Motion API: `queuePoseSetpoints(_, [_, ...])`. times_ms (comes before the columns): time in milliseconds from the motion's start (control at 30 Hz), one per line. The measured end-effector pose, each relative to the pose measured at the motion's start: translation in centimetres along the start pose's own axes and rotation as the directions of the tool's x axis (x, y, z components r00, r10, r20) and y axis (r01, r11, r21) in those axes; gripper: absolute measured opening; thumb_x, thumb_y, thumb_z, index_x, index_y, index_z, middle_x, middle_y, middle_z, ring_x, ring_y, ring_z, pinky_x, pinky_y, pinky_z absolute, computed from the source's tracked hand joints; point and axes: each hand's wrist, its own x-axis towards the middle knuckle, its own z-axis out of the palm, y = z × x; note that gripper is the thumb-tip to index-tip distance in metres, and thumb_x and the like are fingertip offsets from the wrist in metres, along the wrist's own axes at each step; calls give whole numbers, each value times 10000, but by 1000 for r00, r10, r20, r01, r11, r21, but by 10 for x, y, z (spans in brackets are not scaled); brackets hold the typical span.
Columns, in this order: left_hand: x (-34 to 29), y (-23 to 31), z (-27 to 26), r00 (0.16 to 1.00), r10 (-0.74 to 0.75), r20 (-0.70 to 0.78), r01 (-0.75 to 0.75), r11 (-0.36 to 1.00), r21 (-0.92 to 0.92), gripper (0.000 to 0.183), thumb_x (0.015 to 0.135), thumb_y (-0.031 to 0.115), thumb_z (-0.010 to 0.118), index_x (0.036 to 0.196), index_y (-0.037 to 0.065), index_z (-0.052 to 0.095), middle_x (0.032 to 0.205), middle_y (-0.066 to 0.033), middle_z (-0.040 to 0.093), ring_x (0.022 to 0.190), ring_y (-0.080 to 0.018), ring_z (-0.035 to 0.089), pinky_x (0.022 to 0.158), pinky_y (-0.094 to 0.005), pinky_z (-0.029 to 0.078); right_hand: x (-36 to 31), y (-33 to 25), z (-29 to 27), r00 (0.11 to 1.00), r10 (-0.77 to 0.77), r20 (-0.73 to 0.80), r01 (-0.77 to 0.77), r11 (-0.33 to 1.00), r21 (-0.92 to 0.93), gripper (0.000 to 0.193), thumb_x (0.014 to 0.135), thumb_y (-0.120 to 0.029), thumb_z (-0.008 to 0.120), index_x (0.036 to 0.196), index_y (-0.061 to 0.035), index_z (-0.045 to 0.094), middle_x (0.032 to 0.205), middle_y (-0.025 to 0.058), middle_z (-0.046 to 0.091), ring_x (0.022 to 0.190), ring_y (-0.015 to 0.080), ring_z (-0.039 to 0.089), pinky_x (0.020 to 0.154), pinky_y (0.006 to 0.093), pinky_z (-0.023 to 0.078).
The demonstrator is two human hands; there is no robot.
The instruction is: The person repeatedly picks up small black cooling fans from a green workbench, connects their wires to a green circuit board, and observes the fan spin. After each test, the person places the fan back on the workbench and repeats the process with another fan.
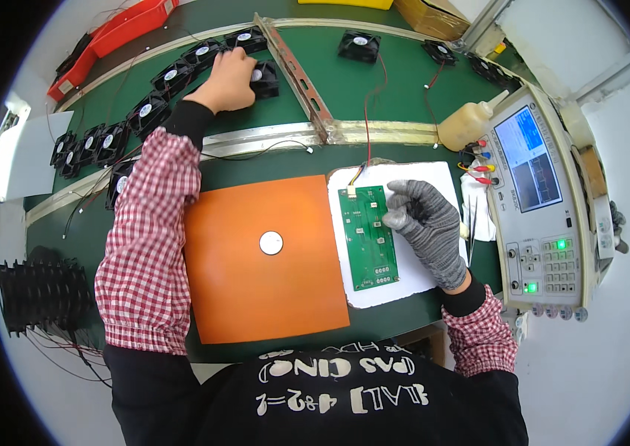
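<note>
My bare left hand [229,83] reaches over the far rail, its fingers curled round a square black cooling fan [264,80]; the hand hides part of the fan. My right hand [428,232], in a grey knitted glove, hovers at the right edge of a green circuit board [367,238]. Its fingers are loosely bent, thumb apart from them, with nothing visible between. The board lies on a white pad [341,223]. A connector at the board's top left is plugged to wires that run up to another black fan [359,46] on the far side.
An orange mat [255,297] with a white disc [271,242] lies left of the board. More fans [149,111] line the far left, and stacked fans [43,293] stand near left. A slotted metal bar [292,74] divides the far area. At right are a yellowish bottle [465,125], tweezers [472,230] and a test instrument [545,193].
</note>
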Motion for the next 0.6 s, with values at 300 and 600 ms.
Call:
queuePoseSetpoints(300, [2, 17, -8, 899, 163, -407, -176, 984, 5, 750, 648, 227, 752, 1299, -13, 465, 1220, -215, 513, 1176, -392, 492, 1032, -426, 390, 1, -46, 31, 950, 196, 243, -241, 955, 174, 588, 796, -99, 772, 1331, -33, 538, 876, -33, 590, 792, 46, 566, 777, 190, 500])
queuePoseSetpoints(600, [-60, 104, -65, 870, 108, -481, -291, 901, -323, 555, 554, 69, 751, 1039, -40, 503, 1066, -233, 500, 1025, -412, 532, 874, -401, 474, -15, -39, 24, 961, 183, 210, -232, 943, 239, 702, 734, -204, 842, 1337, -28, 527, 919, -17, 599, 844, 60, 570, 772, 208, 485])
